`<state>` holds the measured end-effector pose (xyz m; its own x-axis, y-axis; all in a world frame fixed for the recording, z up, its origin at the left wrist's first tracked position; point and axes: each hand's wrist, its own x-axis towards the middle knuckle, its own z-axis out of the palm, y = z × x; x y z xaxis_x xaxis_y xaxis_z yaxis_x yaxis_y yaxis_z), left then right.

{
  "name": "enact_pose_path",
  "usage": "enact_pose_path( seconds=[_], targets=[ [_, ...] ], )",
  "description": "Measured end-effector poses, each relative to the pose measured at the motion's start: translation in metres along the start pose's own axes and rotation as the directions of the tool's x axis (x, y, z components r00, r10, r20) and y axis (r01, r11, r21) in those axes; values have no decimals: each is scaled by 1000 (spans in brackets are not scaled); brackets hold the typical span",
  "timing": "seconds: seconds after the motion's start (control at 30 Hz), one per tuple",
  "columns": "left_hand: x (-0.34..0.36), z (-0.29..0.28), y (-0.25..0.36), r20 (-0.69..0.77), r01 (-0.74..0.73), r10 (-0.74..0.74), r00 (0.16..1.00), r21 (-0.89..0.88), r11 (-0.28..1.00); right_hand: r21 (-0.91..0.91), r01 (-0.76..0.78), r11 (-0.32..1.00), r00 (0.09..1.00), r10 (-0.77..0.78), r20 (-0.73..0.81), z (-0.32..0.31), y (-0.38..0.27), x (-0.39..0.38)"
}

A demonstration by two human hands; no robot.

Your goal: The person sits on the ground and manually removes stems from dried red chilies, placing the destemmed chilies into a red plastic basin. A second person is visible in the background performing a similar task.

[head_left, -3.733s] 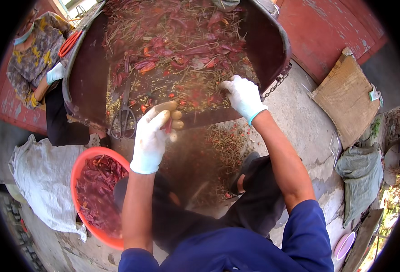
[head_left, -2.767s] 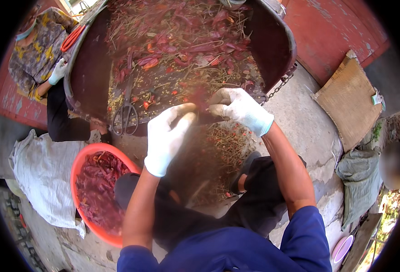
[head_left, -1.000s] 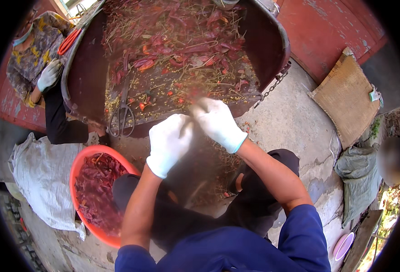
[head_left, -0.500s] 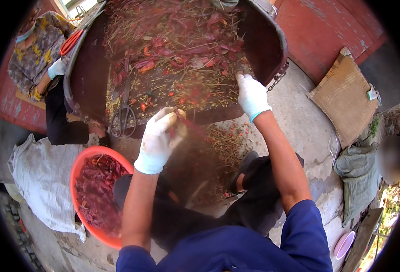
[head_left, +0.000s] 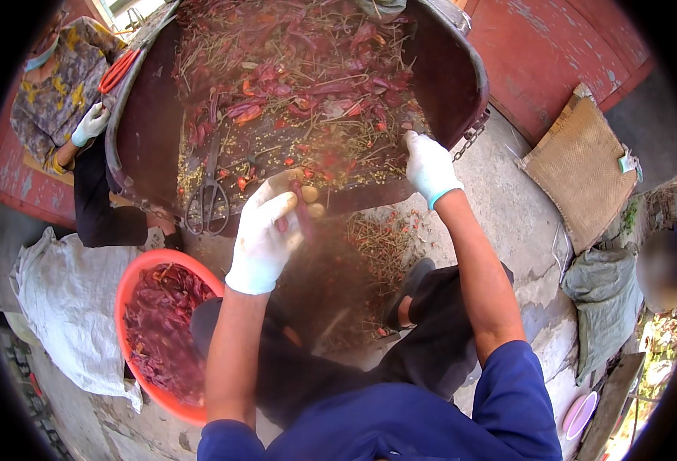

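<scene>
My left hand [head_left: 268, 230], in a white glove with stained fingertips, is closed around a dried red chili pepper [head_left: 301, 206] just over the near edge of a large dark trough [head_left: 142, 131]. My right hand [head_left: 432, 165], gloved too, is by the trough's right front corner with its fingers pressed together. Whatever it may pinch is hidden. Inside the trough lie dried chilies [head_left: 334, 104], thin stems and pale seeds. Scissors [head_left: 209, 201] rest at its near left, their handles over the edge. By my left knee stands an orange-red basin [head_left: 129, 338] filled with dark red chilies [head_left: 165, 330].
Across the left side sits another person, one gloved hand [head_left: 92, 123] near red-handled scissors [head_left: 117, 71] on the rim. A white sack [head_left: 73, 307] lies beside the basin. Stems litter the floor [head_left: 377, 246] below. To the right are cardboard [head_left: 582, 167], a grey-green sack [head_left: 603, 300] and a chain [head_left: 470, 137].
My left hand has turned slightly, and the chili in it now stands more upright. My right hand has shifted only a little. The other person's gloved hand has moved slightly at the rim.
</scene>
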<state>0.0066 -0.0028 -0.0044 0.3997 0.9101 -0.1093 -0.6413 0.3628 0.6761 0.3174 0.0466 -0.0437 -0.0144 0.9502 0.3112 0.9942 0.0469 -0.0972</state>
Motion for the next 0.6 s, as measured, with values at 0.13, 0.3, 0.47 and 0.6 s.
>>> enact_pose_path(
  seconds=[0.13,0.3,0.47,0.6],
  targets=[
    [4,0,0,-9,32,-32,999,-40,999,88,-114,990,993,111,41,-21,-12,1],
    [2,13,-4,-118,-5,24,993,165,986,858,-458,232,888,169,428,-50,-35,5],
    [-1,25,-5,-159,-5,92,983,479,878,874,-477,-93,879,-79,471,-52,-57,-9],
    [-2,34,-9,-188,-7,179,966,670,742,864,-502,-39,848,-220,483,-61,-81,-16]
  ],
)
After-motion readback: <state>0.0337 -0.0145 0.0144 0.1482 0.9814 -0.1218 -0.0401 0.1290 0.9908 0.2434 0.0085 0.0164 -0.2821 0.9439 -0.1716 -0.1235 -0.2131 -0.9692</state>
